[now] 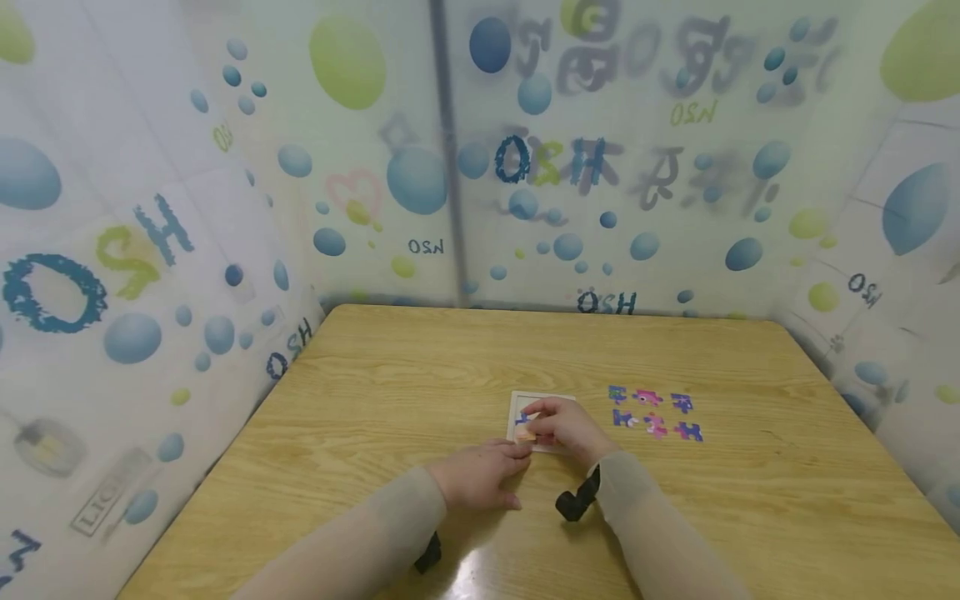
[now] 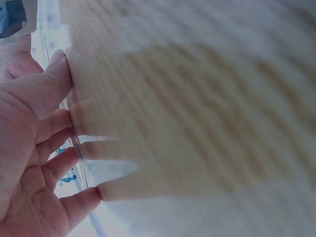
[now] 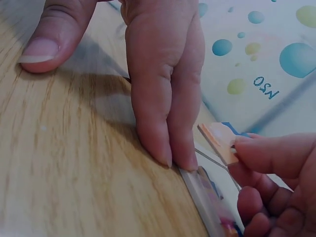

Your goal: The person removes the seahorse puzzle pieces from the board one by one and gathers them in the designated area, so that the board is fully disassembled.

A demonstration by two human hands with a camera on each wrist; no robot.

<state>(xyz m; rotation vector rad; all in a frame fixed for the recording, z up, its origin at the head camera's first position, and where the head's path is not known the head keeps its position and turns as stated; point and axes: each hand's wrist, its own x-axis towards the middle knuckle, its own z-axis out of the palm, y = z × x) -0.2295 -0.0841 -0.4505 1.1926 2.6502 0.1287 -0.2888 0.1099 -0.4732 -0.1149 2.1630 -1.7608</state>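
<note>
My right hand is over a small white puzzle frame, pinching a jigsaw piece between thumb and finger. The piece is orange and blue and is held tilted above the frame in the right wrist view. Other coloured pieces are partly visible inside the frame, mostly hidden by the hands. My left hand rests at the frame's near left corner. Two of its straight fingers touch the frame's edge, while its thumb is spread apart. In the left wrist view, its fingertips meet the tabletop.
To the right of the frame, several loose jigsaw pieces in purple and pink lie in two rows on the wooden table. Behind the table hangs a curtain with blue and green dots. A black wrist camera sits below my right wrist.
</note>
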